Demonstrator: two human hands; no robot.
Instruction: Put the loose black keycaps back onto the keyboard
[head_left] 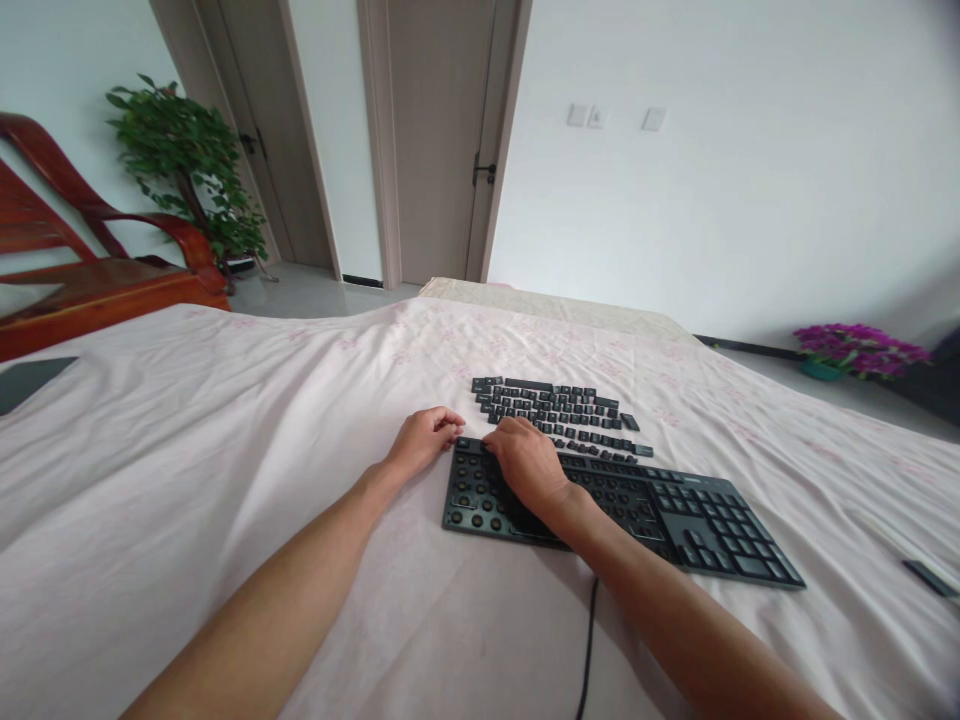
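Observation:
A black keyboard (690,530) lies at a slant on the pink-patterned cloth. Its left part has bare switch sockets, while the right part carries its keys. Beyond its far edge, loose black keycaps (536,405) are laid out in rows. My left hand (426,438) is beside the keyboard's far left corner, its fingers pinched together; anything between them is too small to make out. Over the upper left of the keyboard is my right hand (525,462), with fingers curled down and closed near the top row. Its fingertips are partly hidden, and so is whatever they hold.
A black cable (589,650) runs from under the keyboard towards me. At the left edge lies a dark flat object (34,380), and a small dark stick-like thing (928,577) is at the right. Beyond the cloth stand a wooden chair (105,285) and a potted plant (180,160).

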